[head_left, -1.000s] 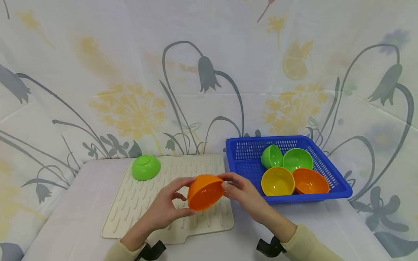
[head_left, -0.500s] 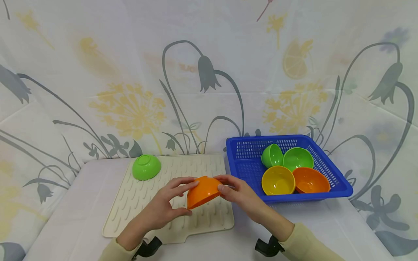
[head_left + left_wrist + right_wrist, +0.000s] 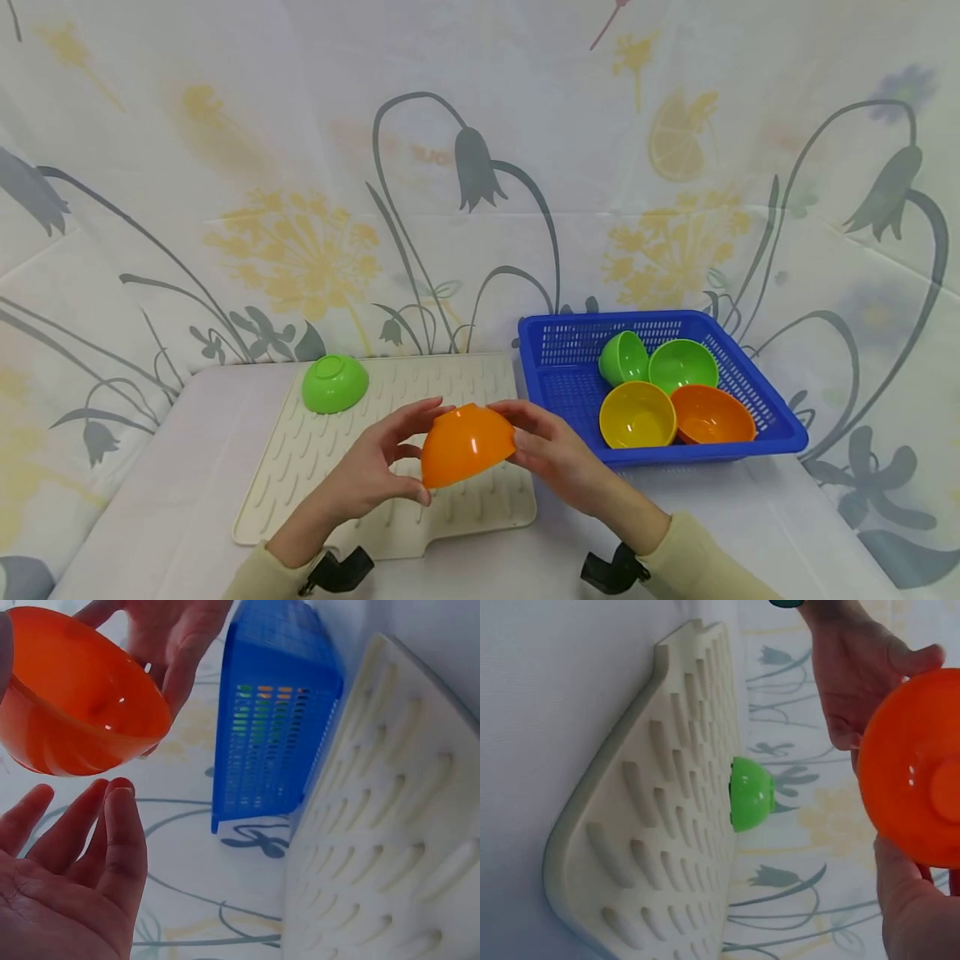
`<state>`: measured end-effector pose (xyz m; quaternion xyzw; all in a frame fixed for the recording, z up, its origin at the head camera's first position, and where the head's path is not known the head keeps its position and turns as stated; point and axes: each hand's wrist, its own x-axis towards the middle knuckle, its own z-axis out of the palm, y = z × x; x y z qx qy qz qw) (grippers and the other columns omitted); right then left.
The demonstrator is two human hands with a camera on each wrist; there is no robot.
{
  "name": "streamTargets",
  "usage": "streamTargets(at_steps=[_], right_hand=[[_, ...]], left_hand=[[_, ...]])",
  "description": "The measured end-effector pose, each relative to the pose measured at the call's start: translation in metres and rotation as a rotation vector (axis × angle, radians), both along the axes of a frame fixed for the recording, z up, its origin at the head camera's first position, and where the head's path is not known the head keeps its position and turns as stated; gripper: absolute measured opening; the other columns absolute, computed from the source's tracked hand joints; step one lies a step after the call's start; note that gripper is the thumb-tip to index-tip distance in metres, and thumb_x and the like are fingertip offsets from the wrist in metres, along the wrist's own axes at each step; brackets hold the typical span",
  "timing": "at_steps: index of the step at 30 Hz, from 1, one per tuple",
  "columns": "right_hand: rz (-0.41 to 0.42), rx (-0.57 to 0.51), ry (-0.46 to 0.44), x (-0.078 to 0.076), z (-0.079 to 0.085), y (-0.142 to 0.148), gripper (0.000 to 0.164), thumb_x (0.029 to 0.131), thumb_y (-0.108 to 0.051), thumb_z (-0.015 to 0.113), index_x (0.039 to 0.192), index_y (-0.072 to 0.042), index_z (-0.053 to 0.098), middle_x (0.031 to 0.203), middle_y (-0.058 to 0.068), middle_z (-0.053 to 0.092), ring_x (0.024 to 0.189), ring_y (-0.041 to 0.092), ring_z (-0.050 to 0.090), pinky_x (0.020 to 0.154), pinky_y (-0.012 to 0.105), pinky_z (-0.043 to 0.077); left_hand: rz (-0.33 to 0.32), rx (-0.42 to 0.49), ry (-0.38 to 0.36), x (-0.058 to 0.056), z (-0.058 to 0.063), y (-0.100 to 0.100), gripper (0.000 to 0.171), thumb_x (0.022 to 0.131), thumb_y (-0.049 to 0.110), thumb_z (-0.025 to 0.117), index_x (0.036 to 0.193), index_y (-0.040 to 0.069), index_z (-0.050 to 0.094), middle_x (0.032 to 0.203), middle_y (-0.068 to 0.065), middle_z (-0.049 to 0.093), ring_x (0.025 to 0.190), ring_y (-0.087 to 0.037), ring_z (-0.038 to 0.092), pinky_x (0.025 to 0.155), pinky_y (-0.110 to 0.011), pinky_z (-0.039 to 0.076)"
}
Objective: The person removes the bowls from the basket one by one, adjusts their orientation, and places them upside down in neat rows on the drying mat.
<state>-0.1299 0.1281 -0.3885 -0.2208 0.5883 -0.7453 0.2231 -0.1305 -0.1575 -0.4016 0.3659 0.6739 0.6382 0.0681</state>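
An orange bowl (image 3: 468, 446) is held in the air over the cream drying mat (image 3: 480, 508), bottom up and tilted. My right hand (image 3: 558, 454) pinches its right edge, thumb on the near side and fingers behind. My left hand (image 3: 367, 467) is at its left side, thumb close to the lower rim. In the left wrist view, the left fingers (image 3: 120, 840) are loosely bent, with a gap between their tips and the bowl. A green bowl (image 3: 335, 384) sits upside down at the mat's far left corner.
Right of the mat stands a blue plastic basket (image 3: 555, 454). In it lie two green bowls (image 3: 684, 365), a yellow bowl (image 3: 637, 415) and another orange bowl (image 3: 715, 414). A flowered cloth (image 3: 480, 250) hangs behind the white-covered table.
The orange bowl has turned from showing its inside to showing its outer side. My left fingers were on the bowl and have lifted from it; the right hand keeps its hold.
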Motion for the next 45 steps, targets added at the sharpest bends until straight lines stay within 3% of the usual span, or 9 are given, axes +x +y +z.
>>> streamTargets(at_steps=[6,9,14,23,29,34,41,45], right_hand=[[0.050,-0.077,0.030,0.001,-0.003,0.001,0.041,0.104,-0.021,0.049,0.143,-0.008,0.047,0.143,0.011,0.048,0.128,0.025,0.050,0.108,0.041,0.043],[0.066,-0.092,0.040,0.001,-0.003,0.001,0.043,0.104,-0.021,0.050,0.145,-0.006,0.046,0.144,0.010,0.049,0.129,0.025,0.050,0.108,0.040,0.042],[0.040,-0.061,0.074,0.001,-0.002,-0.001,0.046,0.104,-0.017,0.051,0.148,-0.002,0.043,0.146,0.010,0.050,0.130,0.025,0.049,0.108,0.036,0.042],[-0.162,0.121,0.123,0.004,0.001,-0.008,0.045,0.102,-0.017,0.058,0.144,-0.004,0.051,0.146,0.013,0.052,0.133,0.030,0.048,0.104,0.033,0.046],[-0.200,0.279,0.215,0.013,-0.001,-0.015,0.061,0.097,-0.021,0.067,0.151,-0.007,0.042,0.154,0.012,0.041,0.142,0.033,0.037,0.106,0.035,0.042],[-0.249,0.415,0.271,0.016,-0.007,-0.024,0.079,0.089,-0.027,0.077,0.154,-0.010,0.036,0.156,0.006,0.038,0.144,0.027,0.034,0.110,0.040,0.036],[-0.365,0.404,0.286,0.011,-0.019,-0.040,0.081,0.085,-0.021,0.082,0.151,-0.003,0.038,0.154,0.015,0.039,0.141,0.033,0.038,0.107,0.046,0.038],[-0.391,0.384,0.278,0.005,-0.023,-0.050,0.081,0.086,-0.021,0.080,0.151,0.000,0.037,0.155,0.018,0.036,0.142,0.035,0.036,0.109,0.047,0.036]], left_hand=[[-0.051,0.036,-0.147,0.002,0.001,-0.001,0.078,0.084,0.027,0.082,0.146,0.000,0.045,0.140,-0.014,0.055,0.119,-0.025,0.060,0.096,-0.038,0.053],[-0.051,0.033,-0.165,0.003,0.002,-0.002,0.075,0.085,0.027,0.081,0.145,-0.002,0.046,0.139,-0.016,0.056,0.118,-0.026,0.061,0.096,-0.038,0.053],[0.009,-0.001,-0.087,0.003,0.003,-0.006,0.076,0.083,0.030,0.082,0.146,0.004,0.049,0.141,-0.014,0.055,0.122,-0.024,0.057,0.096,-0.042,0.053],[0.177,-0.118,0.005,0.005,0.008,-0.009,0.077,0.077,0.025,0.087,0.145,0.017,0.052,0.143,-0.001,0.054,0.128,-0.016,0.051,0.096,-0.038,0.052],[0.236,-0.181,0.101,0.003,0.001,-0.006,0.083,0.073,0.015,0.089,0.147,0.019,0.050,0.145,0.000,0.053,0.131,-0.020,0.049,0.099,-0.037,0.050],[0.290,-0.240,0.136,0.003,-0.005,-0.003,0.088,0.071,0.017,0.089,0.149,0.016,0.048,0.148,-0.001,0.050,0.134,-0.022,0.047,0.100,-0.037,0.049],[0.396,-0.317,0.217,0.000,-0.009,-0.001,0.093,0.067,0.016,0.092,0.148,0.016,0.048,0.150,-0.002,0.048,0.132,-0.025,0.049,0.098,-0.047,0.051],[0.478,-0.353,0.271,-0.004,-0.014,0.001,0.095,0.063,0.013,0.093,0.148,0.015,0.049,0.150,-0.006,0.047,0.132,-0.029,0.050,0.097,-0.049,0.050]])
